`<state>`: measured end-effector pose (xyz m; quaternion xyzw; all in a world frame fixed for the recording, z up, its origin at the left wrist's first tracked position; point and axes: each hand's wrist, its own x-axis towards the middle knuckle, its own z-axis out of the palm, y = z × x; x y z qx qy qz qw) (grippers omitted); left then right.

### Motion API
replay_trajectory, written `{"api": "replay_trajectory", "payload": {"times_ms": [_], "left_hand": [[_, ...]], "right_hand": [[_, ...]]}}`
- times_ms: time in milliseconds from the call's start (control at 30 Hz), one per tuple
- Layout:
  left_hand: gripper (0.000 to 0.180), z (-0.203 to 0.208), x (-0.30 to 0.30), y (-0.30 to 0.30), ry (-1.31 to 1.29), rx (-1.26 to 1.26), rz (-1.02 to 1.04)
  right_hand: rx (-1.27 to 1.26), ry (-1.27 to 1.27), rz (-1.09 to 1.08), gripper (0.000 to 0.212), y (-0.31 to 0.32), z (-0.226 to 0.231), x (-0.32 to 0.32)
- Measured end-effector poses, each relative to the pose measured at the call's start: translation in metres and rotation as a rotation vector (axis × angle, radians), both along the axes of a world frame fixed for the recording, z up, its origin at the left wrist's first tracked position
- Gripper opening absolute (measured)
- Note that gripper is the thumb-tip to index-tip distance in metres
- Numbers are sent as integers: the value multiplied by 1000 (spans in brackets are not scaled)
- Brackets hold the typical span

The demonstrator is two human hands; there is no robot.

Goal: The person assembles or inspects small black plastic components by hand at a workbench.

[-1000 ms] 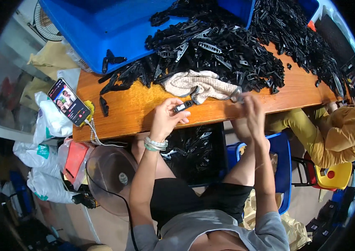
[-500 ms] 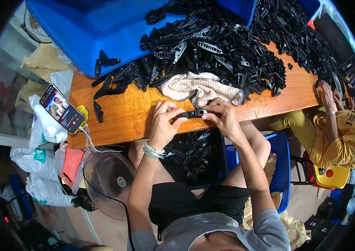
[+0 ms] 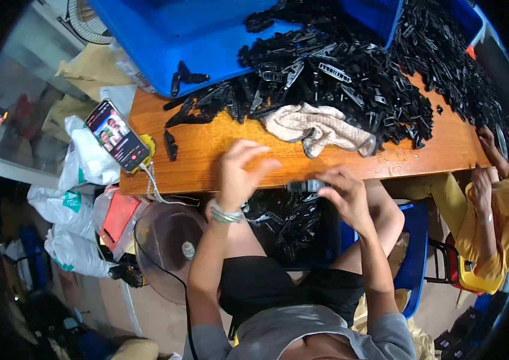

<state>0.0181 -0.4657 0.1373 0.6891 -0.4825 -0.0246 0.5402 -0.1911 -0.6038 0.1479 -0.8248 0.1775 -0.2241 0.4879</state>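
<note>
My left hand (image 3: 241, 177) is raised over the table's front edge, fingers apart and nothing in it. Between the thumb and fingers of my right hand (image 3: 345, 195) is a black plastic clip-like piece (image 3: 302, 186), blurred by motion. That piece is just past the table edge, above a dark bin of similar black pieces (image 3: 284, 225) by my knees. A crumpled white cloth (image 3: 320, 126) lies on the wooden table (image 3: 200, 153) beyond my hands. Behind the cloth spreads a large heap of black plastic pieces (image 3: 350, 78).
A big blue tub (image 3: 164, 42) stands at the back left. A propped phone (image 3: 116, 135) with a cable sits at the table's left end, near white bags (image 3: 95, 159). Below is a clear round tub (image 3: 167, 246). At right, a co-worker in yellow (image 3: 500, 210) sits at the table.
My left hand has let go of the black piece and opened. My right hand has carried it down and right, off the table edge. The whole view has shifted slightly.
</note>
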Motion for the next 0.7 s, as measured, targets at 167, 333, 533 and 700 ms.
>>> {"api": "replay_trajectory", "payload": {"times_ms": [167, 333, 533, 700], "left_hand": [[24, 2, 73, 64, -241, 236, 879], [36, -18, 101, 82, -409, 484, 910], [34, -20, 76, 103, -92, 262, 653], [27, 5, 22, 177, 558, -104, 375]], "right_hand": [[1, 92, 45, 22, 17, -27, -28], [76, 119, 65, 18, 35, -44, -38], [96, 171, 98, 16, 44, -60, -44], [173, 173, 77, 16, 46, -74, -49]]}}
